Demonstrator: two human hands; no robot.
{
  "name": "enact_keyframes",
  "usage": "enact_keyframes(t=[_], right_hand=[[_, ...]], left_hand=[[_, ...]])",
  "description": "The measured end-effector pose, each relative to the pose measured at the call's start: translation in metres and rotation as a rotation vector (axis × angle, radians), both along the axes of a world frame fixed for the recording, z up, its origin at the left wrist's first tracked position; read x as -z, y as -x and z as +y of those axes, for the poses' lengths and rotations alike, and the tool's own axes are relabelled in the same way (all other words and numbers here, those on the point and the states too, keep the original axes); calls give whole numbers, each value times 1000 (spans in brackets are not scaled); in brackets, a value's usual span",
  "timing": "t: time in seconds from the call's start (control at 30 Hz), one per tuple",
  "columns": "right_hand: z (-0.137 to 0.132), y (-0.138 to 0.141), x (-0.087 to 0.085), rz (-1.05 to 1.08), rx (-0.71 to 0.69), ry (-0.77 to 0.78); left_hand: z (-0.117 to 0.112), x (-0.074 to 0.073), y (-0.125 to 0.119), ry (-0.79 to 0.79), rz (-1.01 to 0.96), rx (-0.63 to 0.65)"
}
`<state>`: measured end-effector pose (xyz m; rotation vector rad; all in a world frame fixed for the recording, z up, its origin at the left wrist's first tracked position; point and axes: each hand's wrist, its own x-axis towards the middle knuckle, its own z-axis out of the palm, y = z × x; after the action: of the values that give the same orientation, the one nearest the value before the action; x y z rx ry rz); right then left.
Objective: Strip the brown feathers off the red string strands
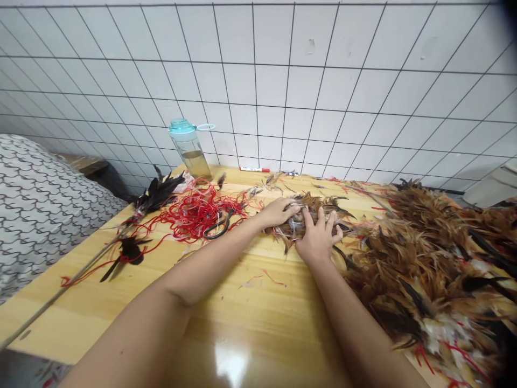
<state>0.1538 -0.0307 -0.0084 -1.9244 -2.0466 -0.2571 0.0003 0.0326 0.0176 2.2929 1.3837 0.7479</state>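
A small heap of brown and grey feathers lies on the wooden table in front of me. My left hand reaches onto it from the left with its fingers stretched out; their tips are partly lost among the feathers. Across the right part of the same heap rests my right hand, fingers spread and palm down. To the left is a tangle of red string, with the dark handle loops of scissors at its edge.
A large pile of brown feathers covers the right side. On the left lie a thin stick with black feathers tied at its end and a loose black tuft. A water bottle and a red-capped marker are near the tiled wall.
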Motion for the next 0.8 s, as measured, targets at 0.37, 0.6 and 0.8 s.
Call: enact_keyframes(t=[0.37,0.6,0.8], right_hand=[[-22,4,-21,-135,-239,-39],[-36,4,-25,-114,-384,-6],[-38,12,-22,44,-418,-149]], left_hand=[[-69,-2,61,-409,-162,-135],[-77,15,49,-395,-197,41],[-76,13,48,-382,-148,81]])
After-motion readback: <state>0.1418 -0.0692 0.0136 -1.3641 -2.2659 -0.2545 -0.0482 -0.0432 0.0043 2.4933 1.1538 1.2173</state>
